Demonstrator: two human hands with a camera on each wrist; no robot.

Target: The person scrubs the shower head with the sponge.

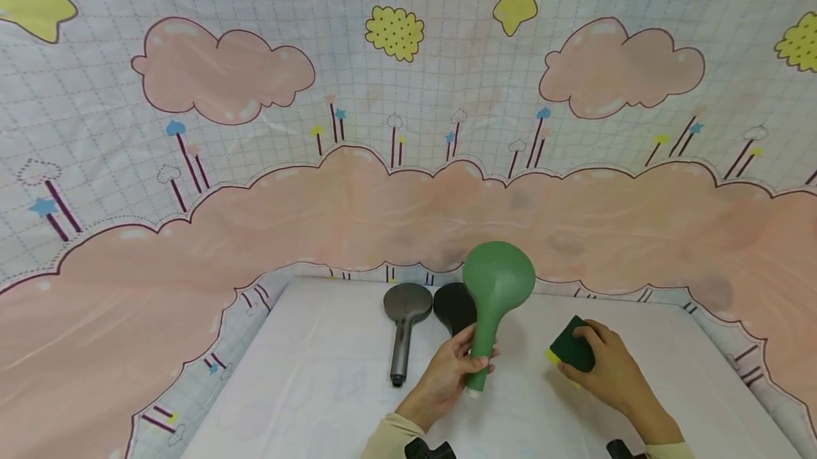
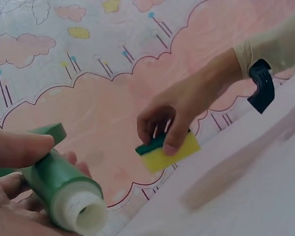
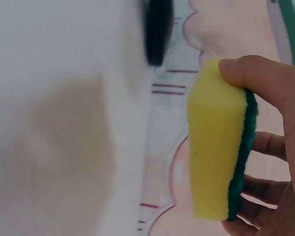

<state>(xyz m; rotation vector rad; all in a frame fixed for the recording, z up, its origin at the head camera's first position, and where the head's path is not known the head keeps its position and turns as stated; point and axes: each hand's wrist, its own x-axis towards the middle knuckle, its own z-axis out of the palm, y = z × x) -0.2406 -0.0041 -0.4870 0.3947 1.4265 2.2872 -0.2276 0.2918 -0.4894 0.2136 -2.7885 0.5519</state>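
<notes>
A green shower head is held up over the table, its round back toward the head camera. My left hand grips it by the handle, thumb across the front. In the left wrist view the handle's white threaded end points toward the camera. Off to the right, my right hand pinches a sponge between thumb and fingers. The right wrist view shows the sponge's thick yellow side and thin dark green scouring layer. Sponge and shower head are apart.
A grey shower head lies on the white table, left of my left hand. Beside it is a black shower head, partly hidden behind the green one. A patterned cloth with pink clouds rises behind the table.
</notes>
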